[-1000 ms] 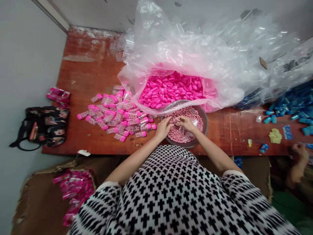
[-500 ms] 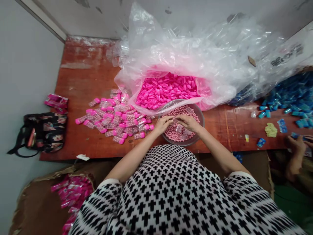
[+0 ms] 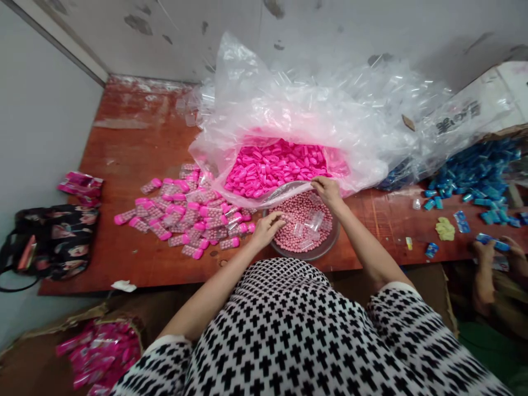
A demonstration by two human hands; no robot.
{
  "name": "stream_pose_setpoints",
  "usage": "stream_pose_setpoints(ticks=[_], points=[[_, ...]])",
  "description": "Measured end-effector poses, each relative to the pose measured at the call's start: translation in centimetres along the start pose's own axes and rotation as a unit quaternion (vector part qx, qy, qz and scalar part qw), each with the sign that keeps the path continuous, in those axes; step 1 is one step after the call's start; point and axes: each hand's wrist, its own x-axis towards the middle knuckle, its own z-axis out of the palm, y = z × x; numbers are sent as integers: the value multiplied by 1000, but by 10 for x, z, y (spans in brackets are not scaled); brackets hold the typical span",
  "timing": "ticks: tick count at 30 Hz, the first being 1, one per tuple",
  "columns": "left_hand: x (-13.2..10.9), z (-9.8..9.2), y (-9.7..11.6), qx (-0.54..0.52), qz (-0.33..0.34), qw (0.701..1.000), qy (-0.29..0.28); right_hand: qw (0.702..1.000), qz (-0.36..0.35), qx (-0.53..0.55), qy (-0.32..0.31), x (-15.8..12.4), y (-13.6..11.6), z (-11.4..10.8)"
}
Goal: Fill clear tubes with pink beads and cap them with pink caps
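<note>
A round bowl point(image 3: 328, 245) of small pink candy balls, with a few clear tubes lying among them, sits at the table's near edge. My left hand point(image 3: 267, 228) rests on its left rim, fingers curled around something small I cannot make out. My right hand point(image 3: 327, 190) is at the bowl's far rim, right by the opening of the clear plastic bag point(image 3: 289, 115), fingers pinched together. The bag holds a heap of bright pink caps point(image 3: 276, 165). Left of the bowl lies a pile of filled clear tubes with pink caps point(image 3: 185, 212).
The red-brown table point(image 3: 136, 143) meets grey walls on the left and at the back. A dark patterned bag point(image 3: 53, 236) hangs off its left edge; pink packets point(image 3: 99, 355) lie below. Blue capped tubes point(image 3: 478, 176) spread at right, where another person's hands point(image 3: 493, 253) work.
My right hand left the middle of the bowl and moved up to its far rim by the bag's opening. My left hand stayed at the bowl's left rim. The camera tilted upward.
</note>
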Motion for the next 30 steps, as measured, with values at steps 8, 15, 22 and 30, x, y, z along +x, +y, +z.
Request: stream_pose_setpoints(ticks=[8,15,22,30], points=[[4,-5,-3,-93,-24,995,26,960,97,-260,-50,57,12,4],[16,-1,5,-195,-44,979,50,990,106,46,84,50,23,7],[33,11,25,-320,-50,945,48,865,93,493,22,-5,-22,6],[22,15,35,-352,-44,931,87,920,36,390,-21,-55,-57,13]])
